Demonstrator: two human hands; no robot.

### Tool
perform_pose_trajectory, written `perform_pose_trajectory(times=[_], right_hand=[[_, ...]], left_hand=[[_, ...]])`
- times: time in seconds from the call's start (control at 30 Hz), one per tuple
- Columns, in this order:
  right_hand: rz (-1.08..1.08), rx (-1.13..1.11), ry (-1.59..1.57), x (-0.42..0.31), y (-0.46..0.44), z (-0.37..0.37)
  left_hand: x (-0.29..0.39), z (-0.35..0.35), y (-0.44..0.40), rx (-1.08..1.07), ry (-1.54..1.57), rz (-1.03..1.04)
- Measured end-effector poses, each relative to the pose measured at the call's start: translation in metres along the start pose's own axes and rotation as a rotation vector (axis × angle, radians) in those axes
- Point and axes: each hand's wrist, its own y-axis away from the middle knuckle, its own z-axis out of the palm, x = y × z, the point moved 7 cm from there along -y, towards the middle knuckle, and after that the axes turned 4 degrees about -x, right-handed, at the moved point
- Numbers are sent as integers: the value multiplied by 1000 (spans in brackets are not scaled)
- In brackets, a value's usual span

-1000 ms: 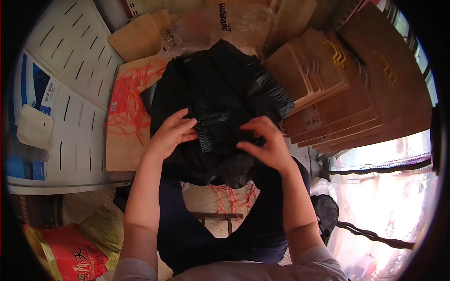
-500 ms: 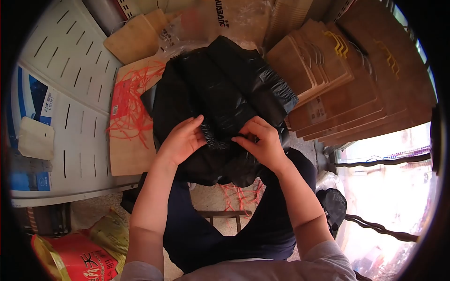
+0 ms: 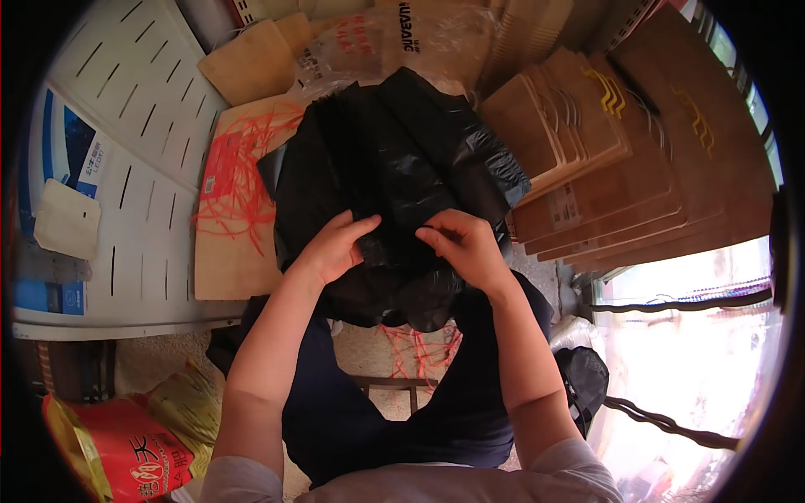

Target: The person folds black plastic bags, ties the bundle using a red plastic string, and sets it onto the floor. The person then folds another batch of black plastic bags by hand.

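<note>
A large heap of black plastic bags, thin and creased, lies across my lap and the space in front of it. At its near left part, my left hand has its thumb stretched along the plastic and its fingers curled under, gripping a fold. Opposite it, my right hand pinches the black plastic between thumb and bent fingers. A short gap of dark film lies between the two hands. Some fingertips are hidden in the folds.
Wooden boards with hooks lean at the right. On the left stand a slotted white metal panel and a board with red plastic string. A red and yellow sack lies low left; a stool bar shows between my legs.
My hands have shifted slightly on the black plastic, and the crinkled edge between them has been folded down out of sight. The whole view has tilted a little.
</note>
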Motion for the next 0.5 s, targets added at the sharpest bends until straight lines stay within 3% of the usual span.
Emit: perform_pose_trajectory(times=[0.1,0.17,0.2,0.27,0.3,0.37,0.43,0.5], right_hand=[[173,193,-298,13,5,-24],[142,464,-387,25,11,-58],[143,460,-383,26,11,-65],[15,907,-179,15,31,-100],[15,902,-175,16,33,-99],[-74,613,11,5,25,-77],[-204,108,131,-25,16,-31],[-372,42,237,-34,19,1]], left_hand=[[-4,-5,-4,-15,-4,1],[-5,-6,-4,4,-10,0],[-6,-8,-4,21,-17,-4],[-7,-10,-5,27,-10,-16],[-7,-11,-6,32,-10,-27],[-8,-12,-7,29,-3,-22],[-8,-11,-7,31,0,-22],[-5,-7,-4,26,-6,-26]])
